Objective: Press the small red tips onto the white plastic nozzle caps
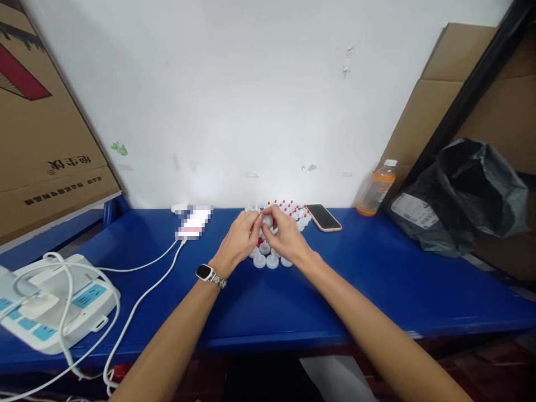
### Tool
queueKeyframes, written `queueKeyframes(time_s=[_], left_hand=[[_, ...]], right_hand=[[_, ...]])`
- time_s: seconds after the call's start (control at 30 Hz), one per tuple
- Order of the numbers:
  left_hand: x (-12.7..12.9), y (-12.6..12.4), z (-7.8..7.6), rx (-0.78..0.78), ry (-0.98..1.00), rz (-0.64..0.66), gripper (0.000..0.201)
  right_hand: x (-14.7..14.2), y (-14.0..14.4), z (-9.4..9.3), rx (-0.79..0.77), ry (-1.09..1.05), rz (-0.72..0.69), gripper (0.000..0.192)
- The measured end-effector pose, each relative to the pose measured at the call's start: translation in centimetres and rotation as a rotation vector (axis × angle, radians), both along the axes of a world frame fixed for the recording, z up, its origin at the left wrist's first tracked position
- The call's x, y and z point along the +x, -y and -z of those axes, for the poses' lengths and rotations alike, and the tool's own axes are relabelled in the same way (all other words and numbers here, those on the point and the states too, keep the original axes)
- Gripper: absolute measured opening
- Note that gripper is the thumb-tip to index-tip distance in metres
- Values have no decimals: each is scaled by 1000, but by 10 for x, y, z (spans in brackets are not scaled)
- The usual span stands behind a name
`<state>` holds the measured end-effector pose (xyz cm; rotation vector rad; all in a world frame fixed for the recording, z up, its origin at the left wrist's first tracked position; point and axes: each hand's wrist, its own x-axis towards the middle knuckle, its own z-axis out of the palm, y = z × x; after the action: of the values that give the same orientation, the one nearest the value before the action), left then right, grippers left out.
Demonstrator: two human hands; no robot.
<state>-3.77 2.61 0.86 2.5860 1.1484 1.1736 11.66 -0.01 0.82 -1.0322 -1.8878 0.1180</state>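
Note:
My left hand (240, 237) and my right hand (285, 234) meet over the middle of the blue table (377, 279). Together their fingertips pinch a small white plastic cap (267, 221). Under and around the hands lie several white caps (266, 260), and behind them stand several small white pieces with red tips (288, 207). A watch (205, 272) sits on my left wrist.
A phone (323, 216) lies right of the caps, with an orange drink bottle (376, 190) beyond it. A black plastic bag (460, 195) fills the right end. A blurred device (193, 222) with a white cable and a power strip (54, 304) lie left. Cardboard boxes (37, 128) lean on both sides.

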Motion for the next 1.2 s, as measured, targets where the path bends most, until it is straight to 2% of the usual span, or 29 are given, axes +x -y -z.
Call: queueKeyframes(time_s=[0.17, 0.27, 0.33, 0.4, 0.47, 0.57, 0.7, 0.83, 1.03, 1.2], left_hand=[[7, -1, 2, -154, 214, -57, 38], [-11, -6, -3, -228, 458, -145, 45], [-29, -13, -6, -254, 554, -152, 46], [-43, -19, -4, -258, 375, -74, 44], [-49, -22, 2, -233, 101, -17, 39], [-46, -22, 11, -230, -141, -21, 35], [-42, -19, 15, -274, -169, 4, 40], [-41, -18, 13, -290, -143, 21, 42], [-39, -18, 12, -329, -140, -6, 38], [-38, -17, 17, -336, -140, 6, 36]], right_hand=[[-9, -1, 0, 67, 18, 118, 20], [9, -5, 1, 63, -7, 252, 19], [27, -7, 3, 45, -64, 350, 18], [39, -9, 7, -12, -126, 383, 14], [43, -12, 12, -91, -185, 350, 10], [37, -19, 18, -123, -214, 260, 12], [29, -42, 14, -113, -79, 272, 14], [24, -89, 0, -221, 28, 231, 13], [6, -164, -13, -352, 325, 411, 22], [-4, -185, -10, -430, 414, 409, 17]])
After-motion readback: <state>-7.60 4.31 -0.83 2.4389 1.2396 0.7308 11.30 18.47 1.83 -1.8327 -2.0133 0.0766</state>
